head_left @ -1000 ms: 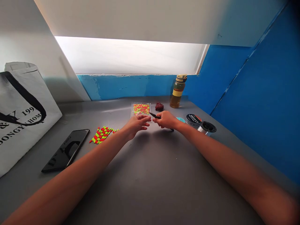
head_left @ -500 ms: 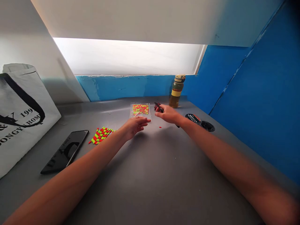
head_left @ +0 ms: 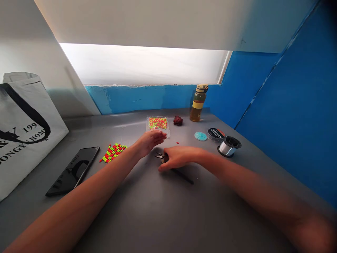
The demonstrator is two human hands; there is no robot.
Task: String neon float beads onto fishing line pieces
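Note:
My right hand (head_left: 179,158) lies low over the grey table (head_left: 168,214), closed over a small black-handled tool (head_left: 184,176). The tool's metal tip pokes out at the hand's left side. My left hand (head_left: 149,140) hovers just left of it with loose, empty fingers, its fingertips at the near edge of a clear bag of red and yellow-green beads (head_left: 158,123). A single red bead (head_left: 177,143) lies on the table between the bag and my right hand.
A patch of lined-up beads (head_left: 113,152) and a black phone (head_left: 73,170) lie at the left, beside a white tote bag (head_left: 23,130). A bottle (head_left: 198,103), dark red cord ball (head_left: 178,120), teal disc (head_left: 200,136), black spool (head_left: 216,133) and clear line spool (head_left: 228,146) stand at the back right, by the blue wall.
My right hand, holding the tool, swung from the cord ball at the back down toward me and onto the table. A red bead now lies on the table. My left hand hardly moved.

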